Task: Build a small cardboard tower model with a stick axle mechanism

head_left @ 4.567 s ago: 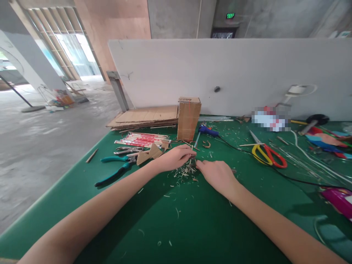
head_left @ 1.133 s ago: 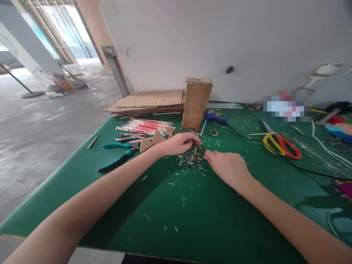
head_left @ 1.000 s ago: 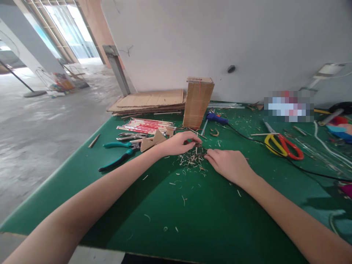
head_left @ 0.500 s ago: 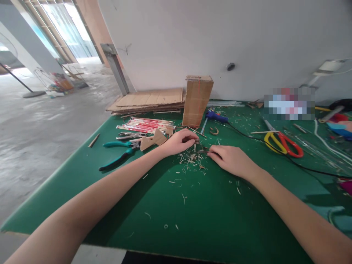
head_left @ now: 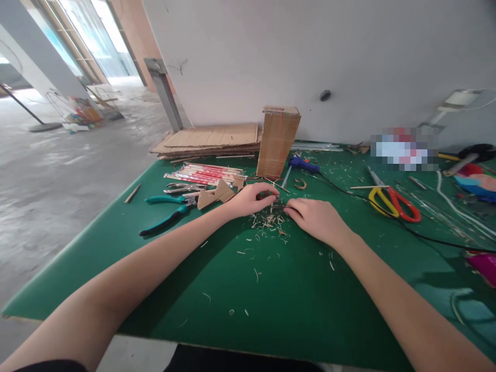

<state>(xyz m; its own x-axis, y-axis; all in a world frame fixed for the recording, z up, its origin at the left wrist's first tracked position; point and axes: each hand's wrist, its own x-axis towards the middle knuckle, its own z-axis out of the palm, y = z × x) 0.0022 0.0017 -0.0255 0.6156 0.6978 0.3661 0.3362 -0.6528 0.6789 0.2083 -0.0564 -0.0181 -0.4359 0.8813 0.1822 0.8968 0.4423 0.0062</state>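
Observation:
Both my hands meet over a small pile of pale wood shavings (head_left: 267, 223) on the green table (head_left: 271, 289). My left hand (head_left: 251, 199) is curled in a pinch on a small dark piece that I cannot make out. My right hand (head_left: 315, 219) lies just to the right of it, fingers closed round a thin dark tool whose tip points at the left fingers. An upright cardboard block (head_left: 277, 142) stands right behind the hands.
Teal pliers (head_left: 166, 212), cardboard scraps (head_left: 215, 196) and a bundle of red-and-white sticks (head_left: 201, 174) lie to the left. Flat cardboard sheets (head_left: 209, 139) are stacked at the back. Yellow-and-red scissors (head_left: 393, 204), a blue glue gun (head_left: 304, 165) and a black cable (head_left: 426, 237) lie to the right.
My right hand has slid a little left and closer to my left hand. The left hand has stayed in its pinch over the shavings.

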